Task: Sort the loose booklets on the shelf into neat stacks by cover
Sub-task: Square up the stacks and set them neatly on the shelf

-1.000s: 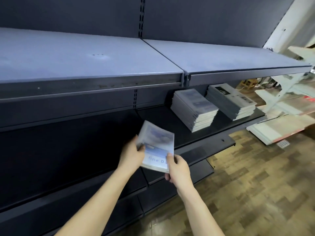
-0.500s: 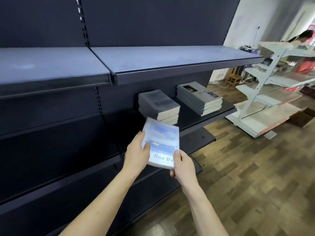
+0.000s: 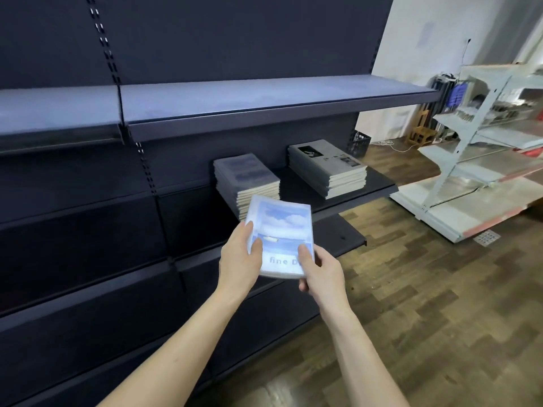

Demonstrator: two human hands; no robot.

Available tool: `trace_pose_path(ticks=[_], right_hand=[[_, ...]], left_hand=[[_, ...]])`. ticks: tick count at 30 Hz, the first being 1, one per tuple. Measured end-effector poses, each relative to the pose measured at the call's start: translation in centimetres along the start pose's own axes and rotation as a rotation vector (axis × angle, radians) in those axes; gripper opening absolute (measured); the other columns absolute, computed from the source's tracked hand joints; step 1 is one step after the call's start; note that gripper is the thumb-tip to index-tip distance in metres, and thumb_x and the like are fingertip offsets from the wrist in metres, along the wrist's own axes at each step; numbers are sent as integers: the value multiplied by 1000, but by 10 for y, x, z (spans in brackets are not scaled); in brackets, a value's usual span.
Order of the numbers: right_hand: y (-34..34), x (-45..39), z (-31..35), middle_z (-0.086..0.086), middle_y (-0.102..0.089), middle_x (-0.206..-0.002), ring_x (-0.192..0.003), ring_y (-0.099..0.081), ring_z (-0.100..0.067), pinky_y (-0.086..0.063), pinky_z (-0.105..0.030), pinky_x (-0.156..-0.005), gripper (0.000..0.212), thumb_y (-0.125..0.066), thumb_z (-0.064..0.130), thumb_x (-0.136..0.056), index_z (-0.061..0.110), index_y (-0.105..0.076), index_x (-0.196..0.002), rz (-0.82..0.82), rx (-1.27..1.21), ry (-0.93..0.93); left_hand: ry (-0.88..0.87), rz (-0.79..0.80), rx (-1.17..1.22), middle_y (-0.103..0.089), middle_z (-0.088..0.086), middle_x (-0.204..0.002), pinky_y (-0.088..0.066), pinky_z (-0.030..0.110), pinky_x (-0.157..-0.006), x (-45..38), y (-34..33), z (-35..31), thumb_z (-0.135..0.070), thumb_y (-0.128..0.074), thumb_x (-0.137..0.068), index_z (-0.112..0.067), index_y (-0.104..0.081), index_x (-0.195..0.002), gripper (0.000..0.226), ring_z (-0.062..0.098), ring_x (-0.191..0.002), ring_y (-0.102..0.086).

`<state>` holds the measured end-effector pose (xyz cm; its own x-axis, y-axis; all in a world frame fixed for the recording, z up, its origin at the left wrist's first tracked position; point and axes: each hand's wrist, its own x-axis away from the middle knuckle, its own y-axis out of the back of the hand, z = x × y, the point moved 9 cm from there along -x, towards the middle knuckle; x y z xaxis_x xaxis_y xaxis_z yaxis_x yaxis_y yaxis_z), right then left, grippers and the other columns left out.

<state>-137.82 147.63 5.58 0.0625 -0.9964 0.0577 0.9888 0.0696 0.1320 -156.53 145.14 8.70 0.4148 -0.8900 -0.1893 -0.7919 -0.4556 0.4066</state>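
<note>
**Two hands, one bundle, two stacks on the shelf**

One dark shelving unit (image 3: 205, 54) fills the left of the view, with a pale upper shelf (image 3: 264, 95) and a lower dark shelf (image 3: 379, 186) that carries the booklets. One white rack (image 3: 482, 118) stands well apart on the right, on the wooden floor (image 3: 440, 304).

Two stacks sit on the lower shelf, apart from each other. The left stack (image 3: 245, 176) has a greyish cover with blurred blue bands on top. The right stack (image 3: 329, 167) has a pale grey cover with dark photo patches.

One bundle of booklets (image 3: 280, 227) is held in the air in front of the shelf, just before the left stack and overlapping it in view. Its cover shows a blue sky with white clouds, a blue strip below, and the letters "fine D" near the bottom edge; several thin layers show at its lower edge.

The left hand (image 3: 239, 259) grips the bundle's left edge, thumb on the cover. The right hand (image 3: 321, 268) grips the lower right corner, thumb on top.
</note>
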Motion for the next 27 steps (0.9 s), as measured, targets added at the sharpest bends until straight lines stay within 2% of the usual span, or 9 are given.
trace_pose_path(ticks=[2, 5, 9, 12, 16, 18, 22, 25, 27], right_hand=[[-1, -10, 6, 1, -74, -86, -52, -52, -14, -43, -20, -46, 19, -56, 44, -98, 30, -68, -103, 23, -36, 2], [-7, -32, 16, -2, -74, -85, -54, -50, -16, -43, -23, -47, 18, -59, 43, -96, 28, -70, -98, 62, -66, -4], [-17, -68, 27, -8, -69, -82, -52, -46, -14, -40, -25, -49, 19, -63, 38, -94, 21, -70, -98, 88, -52, 34], [-21, -95, 33, 1, -66, -102, -62, -56, -12, -44, -16, -50, 44, -68, 43, -89, 25, -55, -127, 75, 6, 57], [-34, -132, 40, 17, -59, -129, -104, -64, -9, -53, -19, -80, 71, -74, 50, -82, 32, -43, -143, 161, 92, 128], [-41, -151, 46, 29, -49, -134, -116, -53, 6, -44, -17, -95, 74, -77, 47, -81, 32, -41, -145, 216, 118, 152], [-51, -185, 56, 31, -43, -128, -111, -43, 13, -31, -11, -94, 88, -81, 36, -80, 21, -32, -153, 279, 156, 211], [-55, -209, 59, 17, -48, -142, -110, -46, 15, -33, -14, -95, 90, -80, 42, -79, 19, -33, -152, 295, 203, 230], [-57, -224, 61, 16, -54, -128, -114, -50, 5, -36, -7, -86, 77, -81, 42, -79, 23, -43, -144, 296, 252, 241]], left_hand=[[5, -33, 34, -47, -34, -95, -34, -6, -71, -6, 0, -5, -9, -47, -99, -11, -57, -128, 30, -32, -88, -44], [4, -73, 54, -48, -32, -97, -29, -9, -71, -22, -1, -9, -7, -47, -99, -5, -56, -128, 31, -33, -85, -42], [26, -109, 39, -51, -19, -136, -24, 1, -96, -55, -3, -3, -14, -48, -100, -9, -50, -141, 41, -18, -118, -40], [67, -163, 42, -40, -3, -152, -24, 13, -105, -79, -4, 4, -15, -49, -100, -11, -46, -145, 45, 9, -142, -33], [59, -262, 23, -60, -3, -119, -41, 24, -84, -114, -7, 10, -12, -49, -96, -14, -64, -119, 27, 23, -112, -58], [103, -288, 47, -61, -2, -122, -39, 23, -85, -130, -11, 14, -12, -50, -96, -15, -63, -123, 30, 16, -111, -57], [187, -254, 125, -57, -4, -137, -34, 16, -91, -160, -21, 20, -18, -54, -95, -18, -50, -142, 48, 15, -127, -52], [245, -232, 152, -59, -5, -131, -37, 18, -87, -177, -26, 25, -19, -59, -90, -21, -47, -143, 54, 13, -118, -56], [239, -241, 142, -62, -7, -118, -40, 20, -82, -186, -28, 24, -19, -61, -89, -27, -52, -136, 49, 13, -108, -59]])
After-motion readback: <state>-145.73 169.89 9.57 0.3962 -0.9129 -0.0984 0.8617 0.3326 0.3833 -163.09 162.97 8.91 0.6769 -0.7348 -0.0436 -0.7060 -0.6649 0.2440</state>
